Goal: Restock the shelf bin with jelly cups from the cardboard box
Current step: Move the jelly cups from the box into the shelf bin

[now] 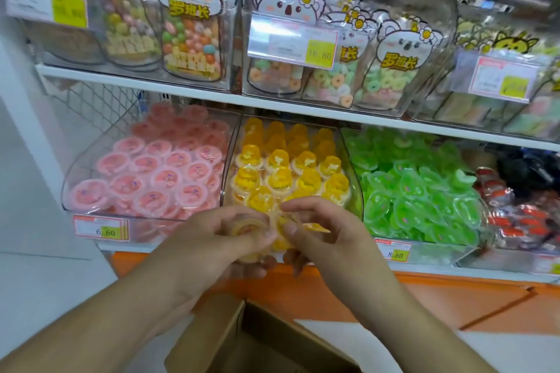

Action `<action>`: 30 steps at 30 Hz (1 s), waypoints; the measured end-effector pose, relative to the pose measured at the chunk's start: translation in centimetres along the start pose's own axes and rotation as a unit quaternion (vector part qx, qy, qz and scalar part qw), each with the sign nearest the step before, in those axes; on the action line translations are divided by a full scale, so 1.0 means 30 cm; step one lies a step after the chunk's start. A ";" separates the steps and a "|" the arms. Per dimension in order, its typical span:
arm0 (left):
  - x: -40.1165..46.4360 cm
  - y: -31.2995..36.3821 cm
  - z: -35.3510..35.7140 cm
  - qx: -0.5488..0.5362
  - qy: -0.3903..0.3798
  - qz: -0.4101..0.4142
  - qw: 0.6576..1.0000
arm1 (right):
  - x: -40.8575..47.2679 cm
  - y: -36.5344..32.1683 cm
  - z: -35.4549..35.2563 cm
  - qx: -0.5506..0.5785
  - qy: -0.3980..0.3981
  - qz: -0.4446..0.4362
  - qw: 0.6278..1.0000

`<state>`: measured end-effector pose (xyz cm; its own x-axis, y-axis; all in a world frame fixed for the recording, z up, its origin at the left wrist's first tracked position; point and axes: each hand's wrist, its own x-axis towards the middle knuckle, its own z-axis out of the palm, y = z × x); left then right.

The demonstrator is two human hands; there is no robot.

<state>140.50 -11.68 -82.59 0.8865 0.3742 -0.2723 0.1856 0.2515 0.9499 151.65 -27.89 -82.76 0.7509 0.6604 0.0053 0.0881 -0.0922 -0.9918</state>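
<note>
Two hands meet at the front edge of the clear middle bin [348, 157], the left hand [218, 239] and right hand [321, 230] each gripping yellow jelly cups [281, 227] above the open cardboard box [212, 339].

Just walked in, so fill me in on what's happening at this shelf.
A person is restocking yellow jelly cups. Both hands are raised in front of the middle bin, which already holds rows of yellow cups. The left hand holds a jelly cup, and the right hand pinches another yellow cup beside it. The open cardboard box sits below the hands. Pink cups and green cups fill the neighbouring bins.
</note>
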 end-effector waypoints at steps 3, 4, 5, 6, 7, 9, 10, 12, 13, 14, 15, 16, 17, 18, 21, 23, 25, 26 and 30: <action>0.025 0.009 -0.007 -0.011 0.013 0.011 1.000 | 0.004 -0.009 -0.002 -0.057 -0.019 0.009 0.998; 0.032 0.011 -0.006 -0.013 0.016 0.012 1.000 | 0.008 -0.012 -0.003 -0.076 -0.018 0.006 0.997; 0.039 0.012 -0.005 -0.013 0.018 0.015 1.000 | 0.011 -0.016 -0.005 -0.086 -0.013 0.001 0.996; 0.043 0.016 0.000 -0.011 0.018 0.017 1.000 | 0.017 -0.018 -0.008 -0.093 -0.005 -0.003 0.996; 0.049 0.020 0.003 -0.009 0.014 0.020 1.000 | 0.023 -0.022 -0.013 -0.098 0.002 -0.005 0.995; 0.058 0.033 0.004 0.009 -0.006 0.034 0.999 | 0.038 -0.031 -0.027 -0.116 0.022 -0.018 0.993; 0.064 0.041 0.001 0.036 -0.015 0.044 0.998 | 0.053 -0.035 -0.040 -0.134 0.039 -0.034 0.990; 0.079 0.061 -0.009 0.103 -0.014 0.065 0.993 | 0.100 -0.039 -0.074 -0.187 0.091 -0.078 0.975; 0.088 0.071 -0.013 0.117 -0.005 0.077 0.990 | 0.133 -0.039 -0.094 -0.219 0.118 -0.095 0.964; 0.100 0.080 -0.018 0.120 0.006 0.093 0.988 | 0.171 -0.038 -0.113 -0.248 0.141 -0.104 0.953; 0.115 0.085 -0.025 0.120 0.021 0.109 0.987 | 0.210 -0.037 -0.133 -0.268 0.158 -0.107 0.944; 0.127 0.091 -0.029 0.119 0.034 0.123 0.985 | 0.250 -0.035 -0.152 -0.284 0.172 -0.106 0.937; 0.138 0.094 -0.032 0.116 0.044 0.130 0.984 | 0.287 -0.032 -0.170 -0.298 0.181 -0.103 0.932; 0.147 0.097 -0.033 0.112 0.052 0.138 0.983 | 0.322 -0.027 -0.186 -0.313 0.187 -0.097 0.926; 0.176 0.100 -0.034 0.104 0.067 0.156 0.980 | 0.412 -0.009 -0.219 -0.359 0.201 -0.082 0.908; 0.197 0.104 -0.034 0.088 0.069 0.164 0.980 | 0.464 0.004 -0.234 -0.378 0.204 -0.084 0.899; 0.221 0.105 -0.040 0.075 0.076 0.172 0.979 | 0.508 0.009 -0.243 -0.388 0.204 -0.091 0.894; 0.233 0.105 -0.042 0.070 0.077 0.176 0.979 | 0.531 0.013 -0.248 -0.393 0.206 -0.096 0.891; 0.266 0.096 -0.052 0.062 0.084 0.187 0.977 | 0.643 0.029 -0.256 -0.423 0.213 -0.106 0.875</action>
<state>147.43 -6.57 -82.25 0.8223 0.5626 0.0853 -0.0779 -0.0371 0.9963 171.23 -20.96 -82.55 0.8182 0.4094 0.4036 0.5730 -0.6377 -0.5148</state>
